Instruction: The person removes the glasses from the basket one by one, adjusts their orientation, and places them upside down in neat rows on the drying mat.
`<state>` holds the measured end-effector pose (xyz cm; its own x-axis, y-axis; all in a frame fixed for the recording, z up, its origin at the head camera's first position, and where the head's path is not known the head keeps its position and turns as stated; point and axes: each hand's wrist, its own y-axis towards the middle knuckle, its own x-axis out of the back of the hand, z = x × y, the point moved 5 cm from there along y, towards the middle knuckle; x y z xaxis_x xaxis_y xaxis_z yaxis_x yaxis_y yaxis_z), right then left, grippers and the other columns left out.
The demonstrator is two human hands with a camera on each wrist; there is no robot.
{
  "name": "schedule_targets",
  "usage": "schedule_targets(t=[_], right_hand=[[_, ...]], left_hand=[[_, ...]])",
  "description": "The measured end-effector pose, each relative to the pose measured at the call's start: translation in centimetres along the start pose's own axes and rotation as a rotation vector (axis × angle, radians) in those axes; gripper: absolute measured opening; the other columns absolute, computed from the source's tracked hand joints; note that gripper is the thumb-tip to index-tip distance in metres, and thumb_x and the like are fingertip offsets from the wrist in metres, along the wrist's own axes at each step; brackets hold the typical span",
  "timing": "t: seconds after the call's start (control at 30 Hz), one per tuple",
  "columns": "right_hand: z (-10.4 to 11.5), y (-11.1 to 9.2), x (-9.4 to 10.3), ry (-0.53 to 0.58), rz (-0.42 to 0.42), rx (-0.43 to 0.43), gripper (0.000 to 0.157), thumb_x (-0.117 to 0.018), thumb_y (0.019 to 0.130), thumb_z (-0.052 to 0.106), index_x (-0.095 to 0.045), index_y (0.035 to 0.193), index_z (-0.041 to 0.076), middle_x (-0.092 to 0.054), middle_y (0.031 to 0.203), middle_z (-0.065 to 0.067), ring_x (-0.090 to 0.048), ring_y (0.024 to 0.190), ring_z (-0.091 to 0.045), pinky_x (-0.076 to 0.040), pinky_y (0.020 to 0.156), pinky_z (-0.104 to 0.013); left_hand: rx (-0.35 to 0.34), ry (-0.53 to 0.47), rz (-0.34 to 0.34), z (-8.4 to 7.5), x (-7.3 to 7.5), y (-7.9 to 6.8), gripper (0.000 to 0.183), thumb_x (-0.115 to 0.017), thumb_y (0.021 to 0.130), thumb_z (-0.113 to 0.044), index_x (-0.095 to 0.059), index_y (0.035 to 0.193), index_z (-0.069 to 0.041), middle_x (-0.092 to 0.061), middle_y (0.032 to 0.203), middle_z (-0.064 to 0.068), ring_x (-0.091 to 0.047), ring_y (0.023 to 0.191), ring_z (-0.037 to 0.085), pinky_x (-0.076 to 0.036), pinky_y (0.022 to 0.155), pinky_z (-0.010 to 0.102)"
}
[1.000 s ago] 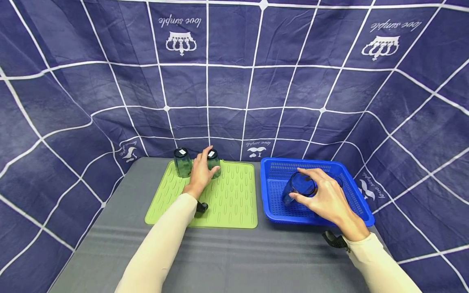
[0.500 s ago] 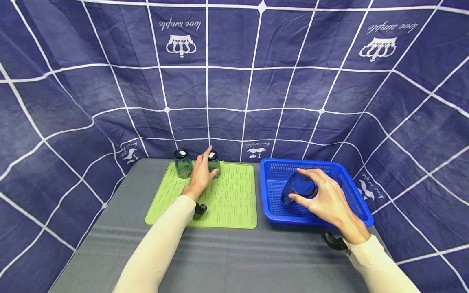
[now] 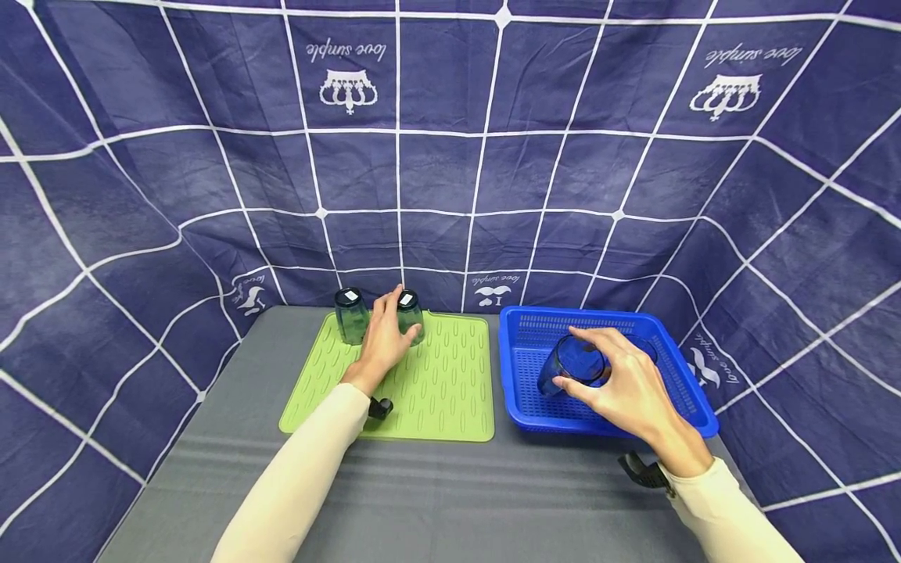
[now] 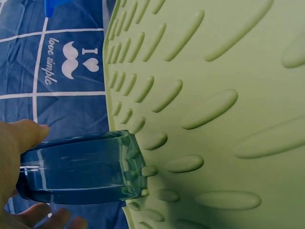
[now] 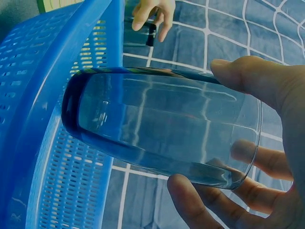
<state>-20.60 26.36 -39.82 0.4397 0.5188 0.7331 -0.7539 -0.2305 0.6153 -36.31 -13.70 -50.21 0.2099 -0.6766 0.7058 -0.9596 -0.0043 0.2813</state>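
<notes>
A: Where are we at? Closest up we've got 2 pale sleeves [image 3: 303, 469].

B: Past those, our right hand [image 3: 629, 383] has thumb and fingers clamped on the basket glass [image 5: 157, 124], rim up and leaning, in the blue basket [image 3: 507, 375]. Can't tell if its base touches down.

A: And the left?

B: Well apart from the right. Our left hand [image 3: 382, 342] straddles the mat glass [image 4: 81, 167], upside down on the mat [image 3: 457, 383]; we can't tell if it's gripping. Another glass [image 3: 351, 322] stands upside down just left of that hand.

A: So which step?

B: We'd guess 1 hand is securing a glass while the other tends 1 already placed. Next move calls for a firm pinch and clearing the basket's edge, plus easing off the mat glass without tipping it.

A: Surface, room?

B: Grey table [image 3: 436, 500], then a navy, white-gridded curtain [image 3: 439, 172] behind and along both sides, its print upside down.
</notes>
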Motion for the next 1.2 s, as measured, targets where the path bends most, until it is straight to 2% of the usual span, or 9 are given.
schedule_targets(t=[0.2, 0.33, 0.6, 0.83, 1.2], right_hand=[[0.3, -0.2, 0.2, 0.006, -0.012, 0.006, 0.081, -0.11, 0.074, 0.038, -0.08, 0.147, 0.018, -0.083, 0.134, -0.007, -0.077, 0.1, -0.026, -0.057, 0.073, -0.043], [0.5, -0.1, 0.3, 0.013, -0.019, 0.006, 0.081, -0.11, 0.074, 0.038, -0.08, 0.147, 0.019, -0.083, 0.134, -0.007, -0.078, 0.101, -0.026, -0.057, 0.071, -0.039], [0.9, 0.1, 0.5, 0.04, -0.04, 0.017, 0.081, -0.11, 0.073, 0.038, -0.081, 0.146, 0.017, -0.083, 0.134, -0.009, -0.079, 0.102, -0.028, -0.048, 0.072, -0.017], [1.1, 0.1, 0.7, 0.067, -0.056, 0.02, 0.081, -0.11, 0.073, 0.036, -0.081, 0.145, 0.016, -0.083, 0.135, -0.009, -0.081, 0.118, -0.032, -0.049, 0.083, -0.02], [1.4, 0.0, 0.9, 0.095, -0.066, 0.009, 0.08, -0.111, 0.072, 0.035, -0.082, 0.143, 0.014, -0.082, 0.134, -0.008, -0.081, 0.113, -0.03, -0.05, 0.077, -0.009]], left_hand=[[-0.025, 0.021, -0.02, -0.8, 0.7, -0.5, 0.092, -0.086, 0.106, -0.026, -0.036, 0.182, -0.017, -0.037, 0.184, 0.026, -0.045, 0.167, 0.052, -0.046, 0.135, 0.066], [-0.048, 0.028, -0.035, -1.3, 1.3, -0.9, 0.088, -0.086, 0.106, -0.027, -0.039, 0.18, -0.016, -0.037, 0.184, 0.025, -0.045, 0.167, 0.051, -0.045, 0.135, 0.068], [-0.088, 0.032, -0.041, -2.2, 2.4, -2.3, 0.082, -0.085, 0.107, -0.028, -0.045, 0.177, -0.013, -0.042, 0.18, 0.025, -0.046, 0.165, 0.051, -0.045, 0.128, 0.075], [-0.144, 0.031, -0.053, -3.1, 3.2, -3.6, 0.074, -0.083, 0.108, -0.027, -0.051, 0.173, -0.011, -0.047, 0.177, 0.025, -0.051, 0.16, 0.054, -0.047, 0.124, 0.077], [-0.257, 0.031, -0.085, -5.0, 3.9, -5.1, 0.068, -0.088, 0.105, -0.025, -0.06, 0.166, -0.011, -0.056, 0.172, 0.022, -0.058, 0.155, 0.052, -0.048, 0.126, 0.077]])
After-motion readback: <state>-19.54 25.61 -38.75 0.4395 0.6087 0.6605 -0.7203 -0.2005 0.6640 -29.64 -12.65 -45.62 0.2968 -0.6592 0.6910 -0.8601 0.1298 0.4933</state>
